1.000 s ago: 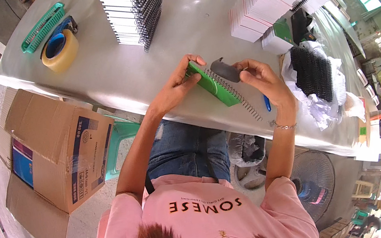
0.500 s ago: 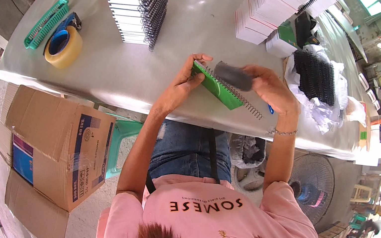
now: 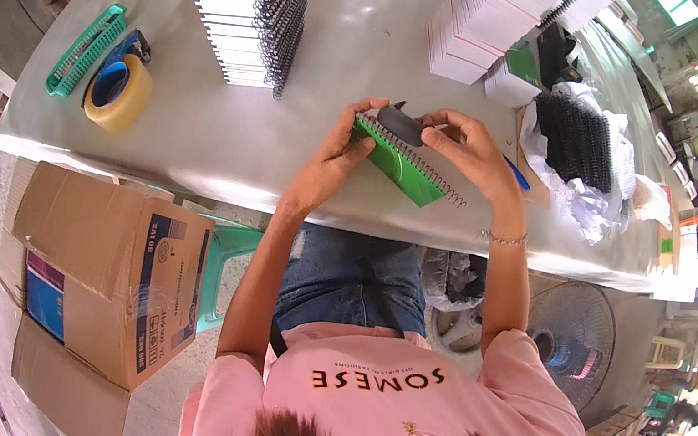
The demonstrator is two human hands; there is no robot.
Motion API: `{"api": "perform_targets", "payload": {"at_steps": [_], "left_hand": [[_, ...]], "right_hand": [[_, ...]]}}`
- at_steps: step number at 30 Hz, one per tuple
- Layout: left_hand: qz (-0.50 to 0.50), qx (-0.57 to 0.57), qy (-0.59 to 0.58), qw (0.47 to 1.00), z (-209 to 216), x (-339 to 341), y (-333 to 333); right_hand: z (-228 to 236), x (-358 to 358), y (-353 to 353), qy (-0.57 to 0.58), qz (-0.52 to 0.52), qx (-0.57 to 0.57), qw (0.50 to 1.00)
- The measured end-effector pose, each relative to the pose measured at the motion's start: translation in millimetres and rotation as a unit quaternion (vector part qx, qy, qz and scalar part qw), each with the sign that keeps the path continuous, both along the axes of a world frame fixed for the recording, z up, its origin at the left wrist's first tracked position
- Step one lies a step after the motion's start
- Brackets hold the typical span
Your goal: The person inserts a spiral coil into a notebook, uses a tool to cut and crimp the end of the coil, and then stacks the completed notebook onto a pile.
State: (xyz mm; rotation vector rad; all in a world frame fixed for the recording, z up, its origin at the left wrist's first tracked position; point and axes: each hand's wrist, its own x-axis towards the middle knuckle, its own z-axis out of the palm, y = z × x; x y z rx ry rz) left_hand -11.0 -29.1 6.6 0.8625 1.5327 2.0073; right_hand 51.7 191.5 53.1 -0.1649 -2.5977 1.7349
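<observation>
A: Left hand?
B: The person's left hand (image 3: 328,161) pinches the upper-left end of a small green-covered spiral notebook (image 3: 402,174), thumb on the cover, fingers curled over the top end.

A: Where's it pointing?
B: Held up over the near edge of the shiny silvery-grey table (image 3: 357,46). Long axis slants upper left to lower right; lower end points toward the lower right. A thin dark wire coil (image 3: 434,176) lines its right-hand long side, tail sticking out past the lower corner.

A: Right hand?
B: The right hand (image 3: 469,150) grips a dark grey rounded handheld piece (image 3: 400,128), thumb and fingers closed at its right end; piece sits against or just over the upper coil, can't tell which.

A: Anything blocking?
B: Yes, that piece hides some upper coil; left fingers cover the notebook's top corner.

A: Around it, left to right?
B: Brown cardboard carton (image 3: 85,239), flaps spread, beside the table. Green plastic mesh basket (image 3: 91,56), then a wide yellowish tape roll (image 3: 137,96) near it. Tall stack of black-coiled notebooks (image 3: 236,38) beyond the hands. White page blocks with reddish lines (image 3: 478,25) to the right. Blue slim object (image 3: 518,177), partly behind the right wrist. Heap of black binding coils (image 3: 576,138) on crumpled white wrapping (image 3: 587,217), far right.
</observation>
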Motion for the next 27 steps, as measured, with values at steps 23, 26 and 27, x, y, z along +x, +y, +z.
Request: {"api": "perform_targets", "payload": {"at_steps": [23, 26, 27], "left_hand": [[0.152, 0.028, 0.005, 0.988, -13, 15, 10], [0.133, 0.007, -0.007, 0.991, -10, 15, 9], [0.131, -0.003, 0.009, 0.991, -8, 15, 8]], "right_hand": [[-15, 90, -38, 0.234, -0.316, 0.226, 0.891], [-6, 89, -79, 0.256, -0.206, 0.223, 0.918], [-9, 88, -85, 0.254, -0.187, 0.231, 0.920]]}}
